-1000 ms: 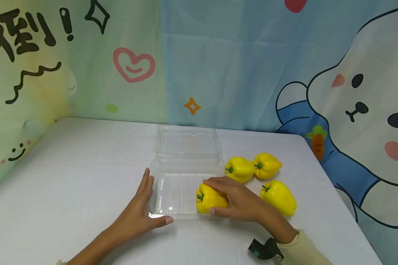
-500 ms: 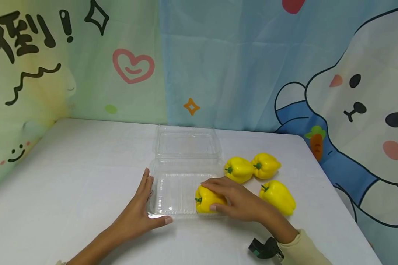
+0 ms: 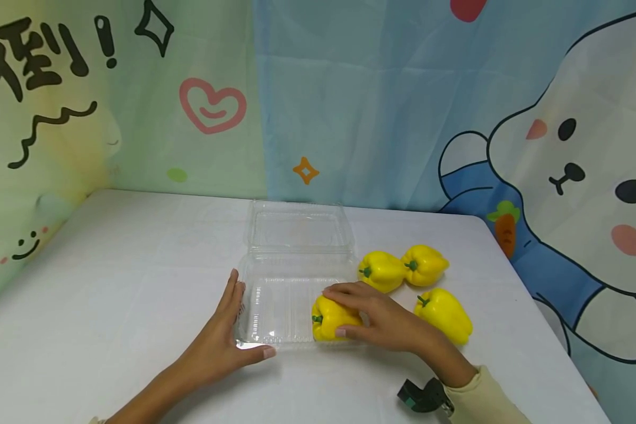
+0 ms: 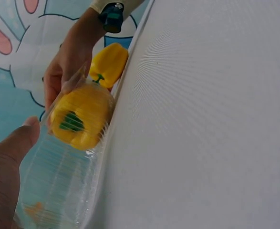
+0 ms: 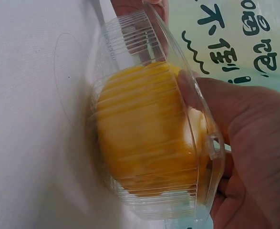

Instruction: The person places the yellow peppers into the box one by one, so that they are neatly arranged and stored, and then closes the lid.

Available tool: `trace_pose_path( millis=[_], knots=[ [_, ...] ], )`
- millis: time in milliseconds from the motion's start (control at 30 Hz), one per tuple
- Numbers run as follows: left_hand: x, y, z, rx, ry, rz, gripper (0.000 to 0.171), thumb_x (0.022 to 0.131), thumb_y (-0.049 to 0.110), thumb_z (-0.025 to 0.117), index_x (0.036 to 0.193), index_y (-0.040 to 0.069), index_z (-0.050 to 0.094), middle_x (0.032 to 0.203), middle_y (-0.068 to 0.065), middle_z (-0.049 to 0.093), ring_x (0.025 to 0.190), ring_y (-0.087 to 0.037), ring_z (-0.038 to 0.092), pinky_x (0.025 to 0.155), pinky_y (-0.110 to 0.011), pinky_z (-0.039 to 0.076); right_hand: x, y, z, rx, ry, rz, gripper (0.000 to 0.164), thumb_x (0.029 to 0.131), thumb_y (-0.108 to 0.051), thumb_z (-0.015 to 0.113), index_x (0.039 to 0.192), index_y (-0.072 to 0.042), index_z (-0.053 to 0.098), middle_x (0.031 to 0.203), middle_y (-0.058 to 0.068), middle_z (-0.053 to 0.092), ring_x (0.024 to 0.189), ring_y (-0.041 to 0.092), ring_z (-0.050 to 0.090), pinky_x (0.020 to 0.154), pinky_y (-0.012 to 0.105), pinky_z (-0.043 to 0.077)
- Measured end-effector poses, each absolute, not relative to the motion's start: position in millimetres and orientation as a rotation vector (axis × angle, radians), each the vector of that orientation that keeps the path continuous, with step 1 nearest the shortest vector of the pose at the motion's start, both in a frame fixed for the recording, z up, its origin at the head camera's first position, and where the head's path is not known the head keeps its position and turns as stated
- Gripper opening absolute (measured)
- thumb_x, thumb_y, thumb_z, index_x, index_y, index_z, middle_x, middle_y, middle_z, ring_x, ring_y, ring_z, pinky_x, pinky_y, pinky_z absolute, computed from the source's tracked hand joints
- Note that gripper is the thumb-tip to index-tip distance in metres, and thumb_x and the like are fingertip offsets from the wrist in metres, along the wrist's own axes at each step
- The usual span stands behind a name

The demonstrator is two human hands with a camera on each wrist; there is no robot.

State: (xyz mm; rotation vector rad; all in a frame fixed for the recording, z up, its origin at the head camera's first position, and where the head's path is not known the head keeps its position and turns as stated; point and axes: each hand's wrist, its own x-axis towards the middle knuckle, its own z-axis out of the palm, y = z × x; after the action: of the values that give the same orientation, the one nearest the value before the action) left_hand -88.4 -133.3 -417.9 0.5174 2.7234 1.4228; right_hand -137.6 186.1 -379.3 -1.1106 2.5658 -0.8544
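A clear plastic clamshell box point(image 3: 281, 306) lies on the table with its lid point(image 3: 302, 227) folded back, away from me. In the box's near right corner sits a yellow bell pepper point(image 3: 328, 319), its green stem pointing left. My right hand point(image 3: 373, 315) grips this pepper from the right, fingers over the top and thumb on the near side. Through the ribbed wall, the right wrist view also shows the pepper point(image 5: 144, 129) inside. My left hand point(image 3: 217, 338) rests along the box's left side, fingers straight and thumb spread at the near edge.
Right of the box lie three more yellow bell peppers: one by its edge point(image 3: 381, 271), one behind it point(image 3: 425, 265) and one nearer me point(image 3: 444, 316). A black device point(image 3: 424, 396) is at my right cuff. A printed cloth point(image 3: 350, 106) hangs behind the white table point(image 3: 111, 294).
My right thumb has slid up slightly on the near side of the pepper. The left hand, the box and the other peppers stay in place.
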Motion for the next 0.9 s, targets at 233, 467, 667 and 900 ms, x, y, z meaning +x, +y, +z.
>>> trace_pose_path(
  millis=[233, 467, 667, 900],
  knots=[
    [-88.2, -134.3, -418.0, 0.519, 2.730, 1.425, 0.130, 0.067, 0.059, 0.082, 0.154, -0.001, 0.007, 0.161, 0.007, -0.014, 0.146, -0.030, 0.009, 0.111, -0.053, 0.023, -137.6, 185.1, -379.3, -1.102, 2.577, -0.860, 0.064, 0.092, -0.048, 0.062, 0.147, -0.018, 0.046, 0.147, -0.006, 0.042, 0.136, 0.017, 0.035, 0.111, 0.047, 0.030],
    [-87.8, -134.5, -418.6, 0.519, 2.719, 1.439, 0.129, 0.067, 0.056, 0.084, 0.154, -0.001, 0.007, 0.161, 0.007, -0.015, 0.146, -0.030, 0.009, 0.111, -0.054, 0.023, -137.5, 185.1, -381.2, -1.050, 2.582, -0.892, 0.063, 0.093, -0.048, 0.062, 0.146, -0.018, 0.046, 0.148, -0.005, 0.041, 0.137, 0.019, 0.035, 0.110, 0.049, 0.030],
    [-88.4, -134.2, -419.2, 0.521, 2.724, 1.431, 0.128, 0.068, 0.052, 0.085, 0.154, -0.001, 0.007, 0.161, 0.006, -0.015, 0.146, -0.030, 0.008, 0.111, -0.055, 0.023, -136.5, 186.4, -379.8, -1.016, 2.573, -0.936, 0.059, 0.095, -0.046, 0.060, 0.145, -0.017, 0.047, 0.147, -0.004, 0.043, 0.136, 0.019, 0.036, 0.110, 0.049, 0.031],
    [-89.2, -133.6, -419.8, 0.522, 2.730, 1.423, 0.128, 0.067, 0.055, 0.084, 0.154, -0.003, 0.008, 0.161, 0.006, -0.015, 0.146, -0.031, 0.008, 0.111, -0.054, 0.023, -136.9, 187.9, -377.9, -1.037, 2.581, -1.010, 0.054, 0.096, -0.042, 0.060, 0.143, -0.018, 0.050, 0.144, -0.004, 0.046, 0.135, 0.019, 0.039, 0.109, 0.048, 0.032]
  ],
)
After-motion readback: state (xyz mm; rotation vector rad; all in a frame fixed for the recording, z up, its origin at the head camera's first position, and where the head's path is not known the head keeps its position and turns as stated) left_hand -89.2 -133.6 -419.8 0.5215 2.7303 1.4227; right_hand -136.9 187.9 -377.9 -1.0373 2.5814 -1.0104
